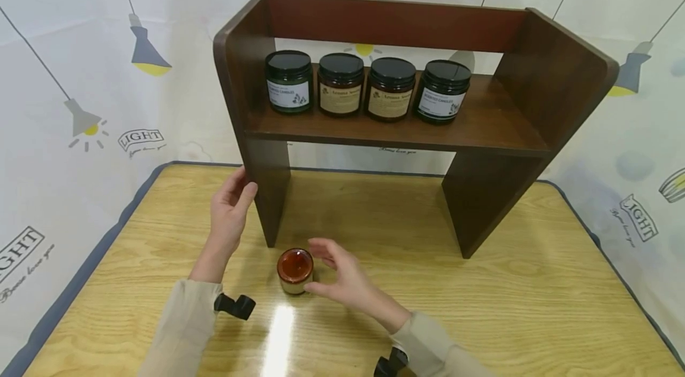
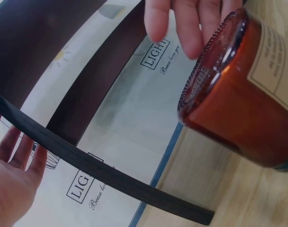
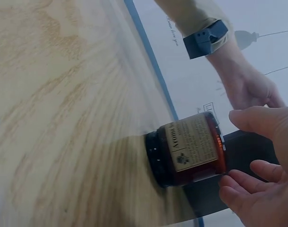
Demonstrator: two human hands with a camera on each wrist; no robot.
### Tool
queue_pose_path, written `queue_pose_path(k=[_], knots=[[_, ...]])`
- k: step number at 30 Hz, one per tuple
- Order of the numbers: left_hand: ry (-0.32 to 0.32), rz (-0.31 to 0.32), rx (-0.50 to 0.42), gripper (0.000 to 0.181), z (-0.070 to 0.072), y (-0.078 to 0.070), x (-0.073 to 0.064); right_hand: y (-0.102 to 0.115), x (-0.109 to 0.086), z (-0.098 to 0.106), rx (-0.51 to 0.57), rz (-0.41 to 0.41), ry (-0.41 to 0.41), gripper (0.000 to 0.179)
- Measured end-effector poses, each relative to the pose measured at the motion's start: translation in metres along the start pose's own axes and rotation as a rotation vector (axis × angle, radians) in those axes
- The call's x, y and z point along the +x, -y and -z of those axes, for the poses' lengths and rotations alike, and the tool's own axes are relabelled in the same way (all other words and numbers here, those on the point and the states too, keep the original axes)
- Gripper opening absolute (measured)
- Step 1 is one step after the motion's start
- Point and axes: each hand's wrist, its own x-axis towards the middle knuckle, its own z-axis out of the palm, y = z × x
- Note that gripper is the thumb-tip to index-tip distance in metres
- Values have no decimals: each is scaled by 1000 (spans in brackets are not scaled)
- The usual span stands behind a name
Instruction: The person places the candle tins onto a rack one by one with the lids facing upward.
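An amber glass candle jar (image 1: 295,269) stands upside down on the table, its base facing up and its black lid (image 3: 159,159) against the wood. Its tan label (image 3: 191,143) shows in the right wrist view. My right hand (image 1: 342,276) is just right of the jar, thumb and fingers spread apart around its near side, fingertips right at the base rim. My left hand (image 1: 229,213) is raised at the left side panel (image 1: 263,198) of a dark wooden shelf, fingers loosely bent along its outer side and thumb near the front edge.
On the shelf board (image 1: 497,121) stand several lidded candle jars in a row: a green one (image 1: 289,82), two amber ones with tan labels (image 1: 340,85), and a white-labelled one (image 1: 441,91). The shelf's right panel (image 1: 481,204) reaches the table (image 1: 535,305). A printed cloth (image 1: 187,68) hangs behind.
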Motion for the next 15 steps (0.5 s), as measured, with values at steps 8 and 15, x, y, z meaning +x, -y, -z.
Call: queue_pose_path(k=[8, 15], knots=[[10, -17, -11, 31, 0, 1, 0, -10, 4, -10, 19, -26, 2, 74], [9, -9, -14, 32, 0, 1, 1, -13, 8, -13, 12, -41, 22, 71]])
